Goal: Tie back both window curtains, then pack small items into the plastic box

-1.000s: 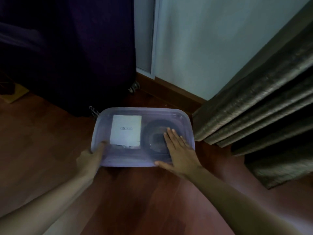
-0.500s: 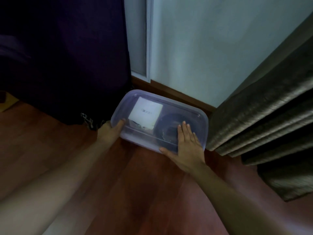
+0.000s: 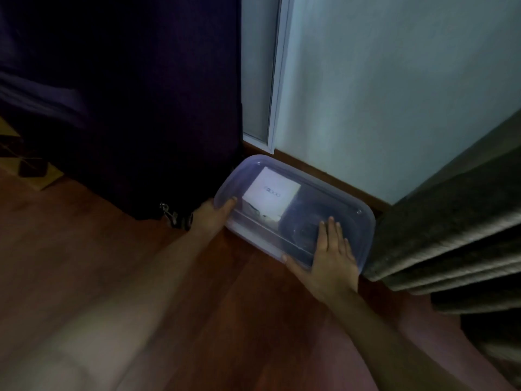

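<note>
A translucent plastic box [image 3: 358,221] with its lid on lies on the wooden floor against the baseboard. Through the lid show a white carton [image 3: 272,193] on the left and a dark round item [image 3: 304,221] on the right. My left hand [image 3: 211,215] grips the box's left end, thumb over the lid edge. My right hand [image 3: 329,255] lies flat on the lid's near right part, fingers straight, thumb along the front rim. A grey-brown curtain [image 3: 451,230] hangs bunched at the right.
A dark purple fabric mass [image 3: 121,108] stands left of the box, with a metal clip [image 3: 169,214] at its foot. A white frame [image 3: 275,80] and pale wall [image 3: 380,94] rise behind. Wooden floor [image 3: 98,263] spreads in front.
The box has slid away from me across the floor to the baseboard and turned at an angle. Both hands went with it, keeping their hold.
</note>
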Motion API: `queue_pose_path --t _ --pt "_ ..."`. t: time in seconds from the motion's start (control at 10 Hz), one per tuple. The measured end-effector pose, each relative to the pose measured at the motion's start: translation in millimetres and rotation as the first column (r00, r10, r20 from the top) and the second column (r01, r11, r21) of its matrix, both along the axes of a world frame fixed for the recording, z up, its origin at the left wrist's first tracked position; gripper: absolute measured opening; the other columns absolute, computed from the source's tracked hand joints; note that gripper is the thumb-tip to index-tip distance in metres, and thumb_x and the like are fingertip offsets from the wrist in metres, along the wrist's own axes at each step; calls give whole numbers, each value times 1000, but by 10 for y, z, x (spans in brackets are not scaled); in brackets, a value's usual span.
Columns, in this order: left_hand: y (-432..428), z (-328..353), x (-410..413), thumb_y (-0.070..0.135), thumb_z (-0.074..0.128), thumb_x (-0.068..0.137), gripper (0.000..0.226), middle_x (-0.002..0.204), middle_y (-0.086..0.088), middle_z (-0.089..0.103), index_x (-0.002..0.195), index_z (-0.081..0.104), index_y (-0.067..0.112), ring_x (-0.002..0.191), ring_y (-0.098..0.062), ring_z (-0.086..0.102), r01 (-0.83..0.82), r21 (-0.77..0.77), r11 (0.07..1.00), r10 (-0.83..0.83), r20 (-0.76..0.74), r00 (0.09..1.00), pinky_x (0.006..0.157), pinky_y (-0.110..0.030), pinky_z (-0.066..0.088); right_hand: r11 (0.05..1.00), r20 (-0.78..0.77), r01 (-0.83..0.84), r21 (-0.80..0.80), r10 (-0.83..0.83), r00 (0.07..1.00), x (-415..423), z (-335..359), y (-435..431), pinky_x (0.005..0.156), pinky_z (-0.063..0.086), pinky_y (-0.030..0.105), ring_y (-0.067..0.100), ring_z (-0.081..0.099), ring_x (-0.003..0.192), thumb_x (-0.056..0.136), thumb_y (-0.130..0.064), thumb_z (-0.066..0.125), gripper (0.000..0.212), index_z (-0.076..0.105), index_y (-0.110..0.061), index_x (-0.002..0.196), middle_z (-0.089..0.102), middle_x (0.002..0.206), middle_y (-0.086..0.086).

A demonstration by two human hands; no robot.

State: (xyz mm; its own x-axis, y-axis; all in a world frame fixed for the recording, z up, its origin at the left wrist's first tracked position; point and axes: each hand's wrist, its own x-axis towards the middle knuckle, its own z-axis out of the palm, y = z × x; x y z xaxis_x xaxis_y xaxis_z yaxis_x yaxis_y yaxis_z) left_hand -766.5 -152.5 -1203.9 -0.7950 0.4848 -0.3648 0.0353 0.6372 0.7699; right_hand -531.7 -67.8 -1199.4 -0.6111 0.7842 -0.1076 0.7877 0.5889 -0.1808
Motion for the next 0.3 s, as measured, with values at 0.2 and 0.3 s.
queue_pose_path --t 0.2,0.3 --pt "-127 747 345 46 45 93 52 98 -19 66 109 58 -2 92 -31 64 59 14 998 -55 -207 977 74 -28 46 963 -44 -29 -268 18 999 -86 784 -28 118 0 35 22 -7 147 93 -59 25 83 -5 -5 149 -10 158 13" --pt "-153 1164 458 37 39 98 47 115 -23 61 123 49 -1 105 -36 60 135 9 991 -131 -193 972 82 -32 44 966 -122 -82 -244 53 991 -201 1257 -67 118 0 32 21 -4 147 98 -48 22 72 -2 -4 149 -6 159 12"
